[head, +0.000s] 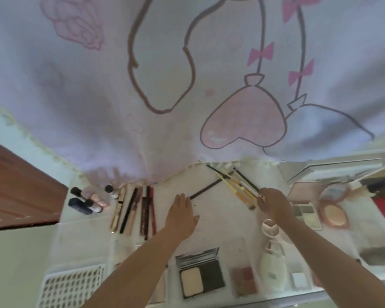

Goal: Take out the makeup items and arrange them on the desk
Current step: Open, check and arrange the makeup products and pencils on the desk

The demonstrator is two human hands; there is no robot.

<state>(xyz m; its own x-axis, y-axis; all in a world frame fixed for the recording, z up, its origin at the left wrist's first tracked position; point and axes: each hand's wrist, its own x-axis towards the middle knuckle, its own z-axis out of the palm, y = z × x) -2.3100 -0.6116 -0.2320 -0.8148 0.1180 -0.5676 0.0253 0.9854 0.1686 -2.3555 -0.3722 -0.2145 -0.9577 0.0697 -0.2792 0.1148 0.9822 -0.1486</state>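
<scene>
Head cam looking down at the desk [222, 218] — the right hand [273, 203] has its fingertips pinched on the near ends of a loose bunch of brushes [238, 185], which fan away toward the curtain [187, 85]. The left hand [181, 215] is flat, palm down, fingers spread slightly, with a thin dark pencil [206, 188] lying at its fingertips — can't tell if it's touching. Both forearms reach forward. A row of pencils and tubes [133, 210] lies left, and an open compact [200, 274] sits near the front edge.
</scene>
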